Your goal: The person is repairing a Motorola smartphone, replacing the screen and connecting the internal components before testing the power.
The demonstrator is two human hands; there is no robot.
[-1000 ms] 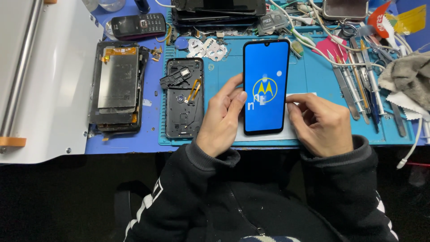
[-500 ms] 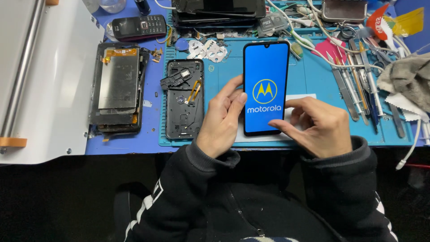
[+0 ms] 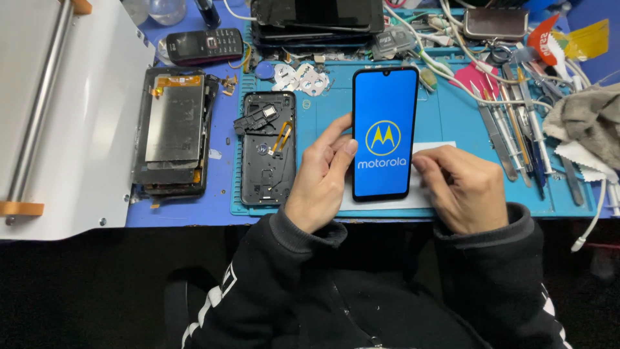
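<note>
A smartphone (image 3: 383, 103) lies upright on a white sheet (image 3: 434, 149) on the blue work mat (image 3: 452, 110). Its screen is lit blue and shows a yellow round logo with white lettering under it. My left hand (image 3: 321, 181) holds the phone's left edge, with the fingertips against its side. My right hand (image 3: 462, 187) is curled at the lower right edge, and its fingertips touch that side. Both arms are in black sleeves.
A black phone back cover (image 3: 268, 148) with an orange flex cable lies left of the phone. Further left are a stack of dismantled screens (image 3: 173, 129) and a white machine (image 3: 64, 116). A button phone (image 3: 205, 45) lies at the back. Tweezers and tools (image 3: 516, 129), cables and a grey cloth (image 3: 591, 119) fill the right.
The picture on the screen changed: the logo sits higher and lettering has appeared below it. My right hand shifted slightly along the phone's right edge. The phone has stayed in place.
</note>
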